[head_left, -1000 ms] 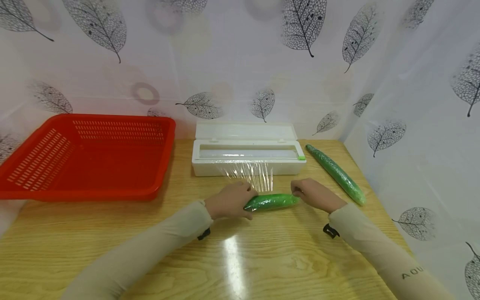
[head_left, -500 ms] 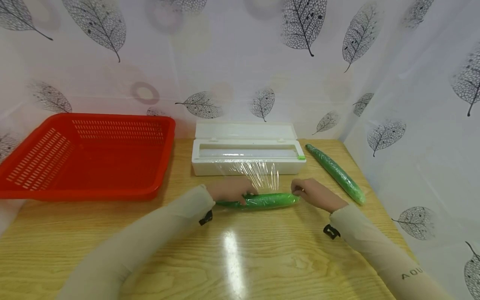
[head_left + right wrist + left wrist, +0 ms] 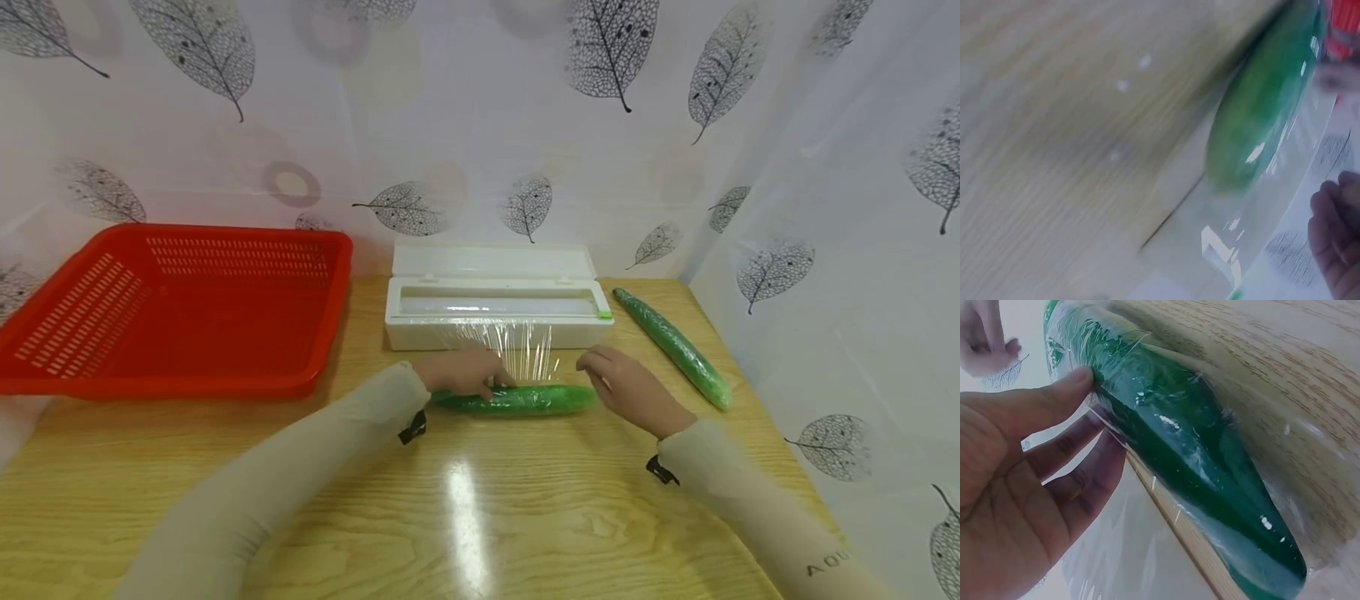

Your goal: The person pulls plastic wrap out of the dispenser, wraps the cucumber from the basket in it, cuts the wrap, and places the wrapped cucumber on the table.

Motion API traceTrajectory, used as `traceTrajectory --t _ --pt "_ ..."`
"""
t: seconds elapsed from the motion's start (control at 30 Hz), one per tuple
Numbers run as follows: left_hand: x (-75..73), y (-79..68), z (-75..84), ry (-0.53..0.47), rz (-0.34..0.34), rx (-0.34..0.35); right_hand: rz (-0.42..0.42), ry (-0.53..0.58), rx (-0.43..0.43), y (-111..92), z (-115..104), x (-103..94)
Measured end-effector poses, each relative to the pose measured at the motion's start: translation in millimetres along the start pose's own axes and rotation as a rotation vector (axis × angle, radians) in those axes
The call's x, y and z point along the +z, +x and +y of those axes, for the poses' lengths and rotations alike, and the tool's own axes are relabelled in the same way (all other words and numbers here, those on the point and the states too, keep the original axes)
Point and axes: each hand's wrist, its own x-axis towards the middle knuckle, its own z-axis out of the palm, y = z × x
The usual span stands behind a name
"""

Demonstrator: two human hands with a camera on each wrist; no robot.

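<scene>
Cucumber [image 3: 543, 401] in film [image 3: 528, 354] is pinched by the left hand [image 3: 461, 372], the right hand [image 3: 632, 390] near 1 end, fingers loosely bent.

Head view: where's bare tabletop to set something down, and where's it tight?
Widest free patch: the table in front of the near cucumber, between left sleeve and right sleeve. Second: in front of the red basket, left of the left sleeve. Tight: behind that cucumber, where film spans to the white box.

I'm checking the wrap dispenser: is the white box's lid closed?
No, the lid stands open behind the white box.
</scene>
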Motion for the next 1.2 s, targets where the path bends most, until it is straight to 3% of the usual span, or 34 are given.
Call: traceTrajectory --t 0.1,0.2,0.3,0.43,0.53,0.63,0.83,0.93,1.07,1.2 --pt "-0.2 0.9 -0.1 0.020 0.013 -0.006 0.011 -0.052 -0.222 1.4 -16.1 8.1" --pt "-0.4 2.1 0.4 0.064 0.011 -0.018 -0.028 -0.100 -0.313 1.8 -24.8 17.9" --pt "-2.2 1.9 0.8 0.059 0.003 0.004 -0.057 -0.116 -0.310 3.2 -26.8 24.7" --pt "-2.6 -0.3 -1.3 -0.044 0.021 0.041 -0.082 -0.110 -0.282 5.4 -25.4 29.5" --pt "-3.2 -4.6 -5.5 -0.129 0.082 0.069 -0.097 -0.111 -0.271 8.6 -25.1 30.5" --pt "-6.2 -10.6 -8.9 -0.148 0.164 0.075 -0.103 -0.121 -0.272 11.9 -25.3 30.5" --pt "-19.5 -29.7 7.8 -0.075 0.321 -0.001 -0.131 -0.112 -0.263 16.3 -25.3 28.7" --pt "-20.8 -40.2 18.5 0.044 0.368 0.005 -0.142 -0.103 -0.255 17.5 -24.9 28.0" --pt "-12.5 -54.2 16.3 0.115 0.305 -0.039 -0.143 -0.096 -0.247 18.1 -24.3 27.7" --pt "-3.0 -63.6 -0.7 0.013 0.194 -0.135 -0.144 -0.095 -0.244 17.5 -23.8 28.0"
